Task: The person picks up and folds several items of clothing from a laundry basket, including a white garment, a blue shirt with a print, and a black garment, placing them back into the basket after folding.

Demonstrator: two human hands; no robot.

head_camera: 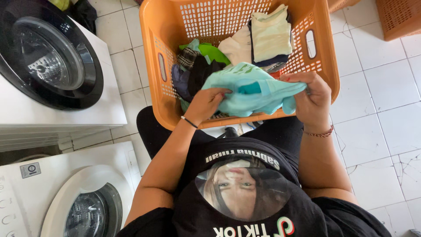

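Closest to the camera is the person's own black printed t-shirt [245, 193], with dark trousers under it. They look to be seated on the white tiled floor [377, 114].

Just past that are both hands, working the same piece of clothing. The left hand [206, 103] has a thin dark band on the wrist, and its fingers are curled shut on the near left edge of a light turquoise garment [250, 90]. The right hand [311, 98] wears a reddish beaded bracelet and is closed in a pinch on the garment's right end. So the turquoise garment hangs bunched up between the two hands, right over the near rim of an orange laundry basket [326, 66] that sits on the floor in front of the legs.

Inside the basket, behind the garment, there's a loose heap of dark and green clothes [197, 66] on the left and a folded stack of cream and pale green pieces [267, 35] on the right.

Off to the left are two white front-loading washers: one right beside the left arm [83, 197], another further up with a dark round door [48, 61]. At the top right there's a corner of a second orange basket [401, 17].
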